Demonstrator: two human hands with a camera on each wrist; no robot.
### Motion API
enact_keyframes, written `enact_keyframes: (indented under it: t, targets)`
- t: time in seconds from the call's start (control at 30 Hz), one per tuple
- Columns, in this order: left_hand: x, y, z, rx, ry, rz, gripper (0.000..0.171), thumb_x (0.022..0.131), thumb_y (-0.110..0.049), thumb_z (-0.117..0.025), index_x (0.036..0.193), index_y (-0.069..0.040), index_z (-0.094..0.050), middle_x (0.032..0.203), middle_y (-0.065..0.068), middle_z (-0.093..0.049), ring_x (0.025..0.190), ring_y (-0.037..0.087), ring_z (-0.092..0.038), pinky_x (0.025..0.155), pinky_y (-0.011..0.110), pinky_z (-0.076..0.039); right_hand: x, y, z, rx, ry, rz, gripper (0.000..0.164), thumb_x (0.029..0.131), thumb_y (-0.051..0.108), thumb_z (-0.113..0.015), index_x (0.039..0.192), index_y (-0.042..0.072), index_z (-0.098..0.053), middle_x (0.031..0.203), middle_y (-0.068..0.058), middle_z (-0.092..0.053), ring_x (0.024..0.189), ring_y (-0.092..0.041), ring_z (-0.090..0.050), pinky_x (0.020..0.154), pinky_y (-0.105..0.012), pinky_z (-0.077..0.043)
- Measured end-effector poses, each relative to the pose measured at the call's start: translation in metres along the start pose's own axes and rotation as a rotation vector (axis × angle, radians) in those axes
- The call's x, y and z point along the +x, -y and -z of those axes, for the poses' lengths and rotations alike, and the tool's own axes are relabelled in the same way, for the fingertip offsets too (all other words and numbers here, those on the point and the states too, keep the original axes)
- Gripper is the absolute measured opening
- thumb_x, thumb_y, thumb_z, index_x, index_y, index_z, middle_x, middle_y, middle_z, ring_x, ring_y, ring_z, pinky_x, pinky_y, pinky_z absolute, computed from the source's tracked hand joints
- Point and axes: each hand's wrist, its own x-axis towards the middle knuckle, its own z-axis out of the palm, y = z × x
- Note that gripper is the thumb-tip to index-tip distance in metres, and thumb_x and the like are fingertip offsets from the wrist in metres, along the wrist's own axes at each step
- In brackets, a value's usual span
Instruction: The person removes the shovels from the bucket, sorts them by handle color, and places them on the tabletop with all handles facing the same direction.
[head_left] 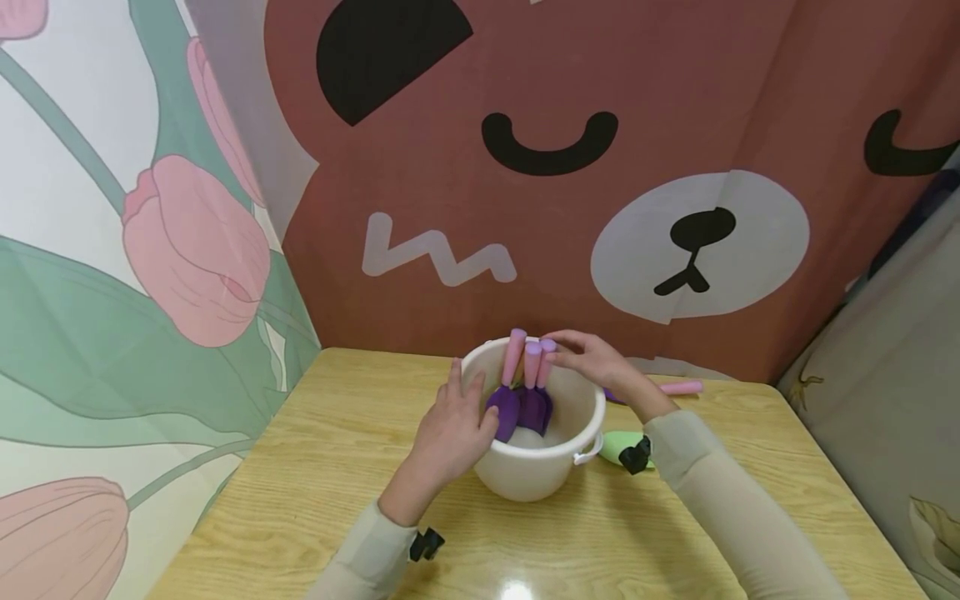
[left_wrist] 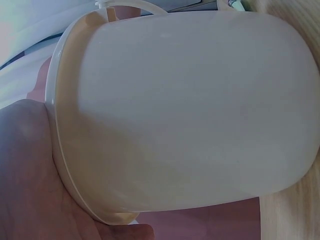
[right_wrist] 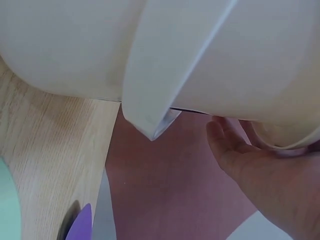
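Note:
A white plastic bucket (head_left: 525,479) stands between the two hands on the table. Inside it several toy shovels (head_left: 504,414) lean on the back wall, purple blades down and pink handles up. My left hand (head_left: 450,421) holds the bucket's left rim, with the thumb over the inside and fingers outside. At the back right, my right hand (head_left: 600,367) holds the rim, its thumb beside the rightmost pink handle. In the right wrist view, fingers (right_wrist: 225,140) of that hand lie against the outer wall, below the white bucket handle (right_wrist: 165,60).
Right of the bucket, a light green object (head_left: 617,446) lies on the wooden table (head_left: 315,500), partly behind the right wrist. Farther back lies another purple tool with a pink handle (head_left: 682,388). A printed bear curtain (head_left: 540,250) hangs behind the table's back edge.

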Motion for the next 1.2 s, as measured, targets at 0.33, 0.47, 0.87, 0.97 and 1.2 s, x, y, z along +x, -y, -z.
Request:
enact_keyframes:
  t: [0.33, 0.47, 0.87, 0.97, 1.2]
  targets:
    - [-0.001, 0.000, -0.001, 0.008, -0.021, -0.015, 0.065, 0.101, -0.045, -0.043, 0.155, -0.009, -0.041, 0.166, 0.025, -0.013, 0.142, 0.040, -0.038, 0.100, 0.055, -0.048, -0.001, -0.001, -0.001, -0.049, -0.052, -0.002, 0.050, 0.093, 0.042, -0.072, 0.134, 0.016, -0.063, 0.140, -0.011, -0.059, 0.128, -0.033, -0.053, 0.105, -0.049, -0.044]
    - [-0.001, 0.000, -0.001, 0.007, -0.021, -0.017, 0.065, 0.101, -0.044, -0.044, 0.155, -0.009, -0.041, 0.166, 0.025, -0.013, 0.142, 0.040, -0.039, 0.099, 0.055, -0.048, -0.004, 0.003, 0.000, -0.067, -0.059, -0.003, 0.050, 0.093, 0.042, -0.071, 0.135, 0.016, -0.063, 0.139, -0.012, -0.059, 0.125, -0.033, -0.054, 0.103, -0.047, -0.045]
    - [0.000, 0.002, -0.002, 0.016, -0.025, -0.022, 0.065, 0.101, -0.043, -0.044, 0.156, -0.009, -0.040, 0.166, 0.026, -0.013, 0.142, 0.041, -0.039, 0.099, 0.055, -0.048, -0.008, 0.023, 0.009, -0.048, -0.099, 0.048, 0.048, 0.092, 0.043, -0.073, 0.133, 0.020, -0.065, 0.134, -0.008, -0.064, 0.121, -0.030, -0.058, 0.096, -0.043, -0.050]
    - [0.001, 0.002, -0.002, 0.015, -0.023, -0.020, 0.064, 0.101, -0.042, -0.045, 0.156, -0.009, -0.040, 0.166, 0.026, -0.013, 0.142, 0.040, -0.039, 0.099, 0.055, -0.048, -0.009, 0.027, 0.011, -0.047, -0.100, 0.052, 0.048, 0.093, 0.043, -0.071, 0.135, 0.019, -0.064, 0.134, -0.009, -0.064, 0.118, -0.029, -0.060, 0.091, -0.040, -0.053]
    - [0.000, 0.002, -0.001, 0.016, -0.014, -0.018, 0.066, 0.101, -0.044, -0.043, 0.156, -0.009, -0.039, 0.166, 0.026, -0.012, 0.142, 0.041, -0.038, 0.099, 0.055, -0.048, -0.014, 0.041, 0.019, -0.012, -0.139, 0.052, 0.050, 0.095, 0.043, -0.069, 0.137, 0.018, -0.061, 0.137, -0.011, -0.061, 0.124, -0.031, -0.056, 0.098, -0.046, -0.049]
